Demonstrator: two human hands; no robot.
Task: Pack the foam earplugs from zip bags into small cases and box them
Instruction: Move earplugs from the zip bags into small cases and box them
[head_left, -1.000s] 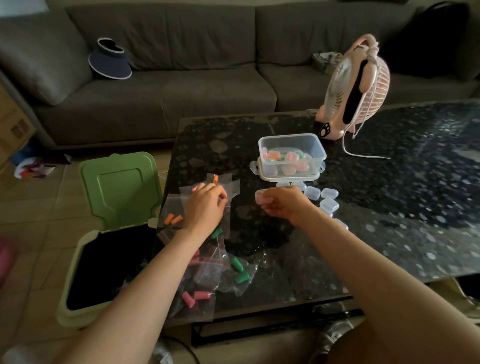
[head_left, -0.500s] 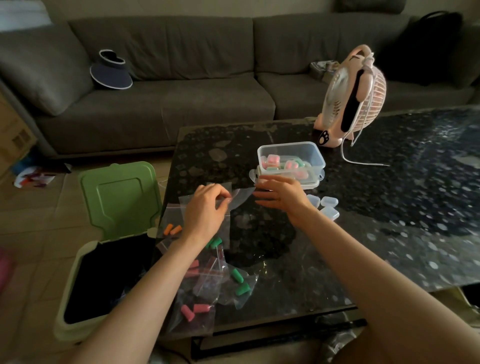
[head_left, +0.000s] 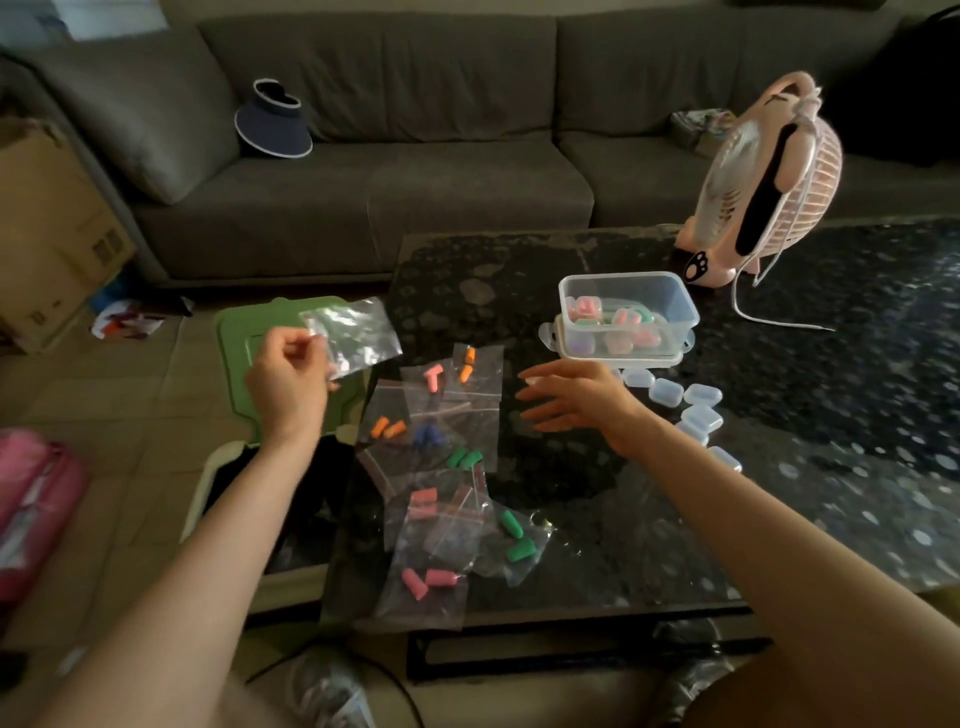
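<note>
My left hand (head_left: 289, 378) pinches an empty clear zip bag (head_left: 357, 336) in the air over the green bin lid. My right hand (head_left: 576, 401) hovers over the table with fingers spread, holding nothing. Several zip bags (head_left: 441, 467) with orange, pink, blue and green foam earplugs lie on the table's left part. A clear plastic box (head_left: 626, 317) behind my right hand holds several filled small cases. Several empty small clear cases (head_left: 696, 410) lie in a row to the right of that hand.
A green-lidded bin (head_left: 244, 332) stands open on the floor left of the dark table (head_left: 779, 493). A pink fan (head_left: 763, 182) with a white cord stands at the table's back. Behind it is a grey sofa (head_left: 389, 182) with a visor hat.
My left hand has lifted an empty zip bag off the table and moved it left over the bin. My right hand has let go of a small case and opened.
</note>
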